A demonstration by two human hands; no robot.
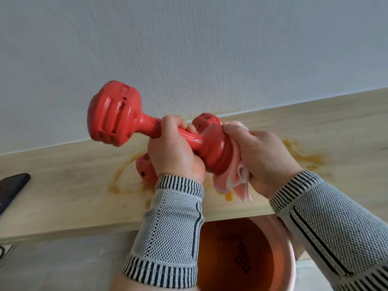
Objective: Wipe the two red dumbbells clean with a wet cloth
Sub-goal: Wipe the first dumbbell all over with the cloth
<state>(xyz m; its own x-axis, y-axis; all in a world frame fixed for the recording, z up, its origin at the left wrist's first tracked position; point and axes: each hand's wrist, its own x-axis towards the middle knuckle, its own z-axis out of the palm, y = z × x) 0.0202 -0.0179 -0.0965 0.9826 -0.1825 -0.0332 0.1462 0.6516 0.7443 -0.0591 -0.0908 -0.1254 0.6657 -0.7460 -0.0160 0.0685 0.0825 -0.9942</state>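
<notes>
My left hand [175,152] grips the handle of a red dumbbell [115,114] and holds it in the air above the wooden shelf, its big end up and to the left. My right hand [266,154] presses a pink cloth [235,179] around the dumbbell's near end. A second red dumbbell [144,166] lies on the shelf behind my hands, mostly hidden; its far end [206,119] shows above my fingers.
The light wooden shelf [63,196] runs along a pale wall and carries orange-brown wet stains [304,156]. A pink basin of brownish water [237,257] stands below the shelf edge. A dark flat object [12,185] lies at the shelf's left end.
</notes>
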